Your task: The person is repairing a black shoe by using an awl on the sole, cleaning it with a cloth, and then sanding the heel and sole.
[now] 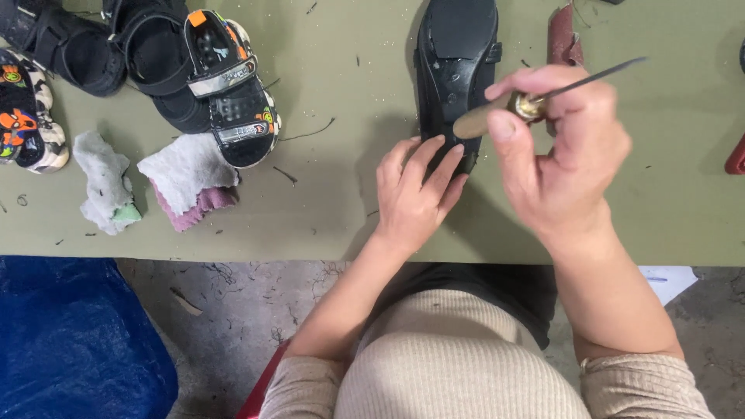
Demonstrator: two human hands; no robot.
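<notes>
Here, the black shoe [454, 58] lies sole-up on the olive-green table [334, 202], its length running away from the person; the sole is smooth, dark and faintly glossy, scuffed pale near the heel, with a small strap tab jutting from its side. The left hand [415, 194] rests flat on the near end of that shoe, its fingers [434, 159] stretched out and slightly spread, pressing down rather than gripping anything. The right hand [563, 151] hovers just beside and above them, curled tight around an awl [535, 101]: a rounded wooden handle, a brass collar, and a thin dark metal spike pointing away beyond the knuckles; the thumb lies along the handle. Just past the right hand's fingers stands a reddish-brown roll of abrasive paper [560, 39], rough-looking. Well away from the left fingers, across the table, sit a children's sandal [233, 85] with orange and grey trim and ridged straps, and black sandals [101, 43] behind it. Nearer that side lie crumpled rags, a grey one [105, 182] and a white one over pink [190, 178], soft and nubbly. Loose thread scraps dot the tabletop. Below the table edge show a blue tarp [74, 341] and bare concrete floor [233, 299].
</notes>
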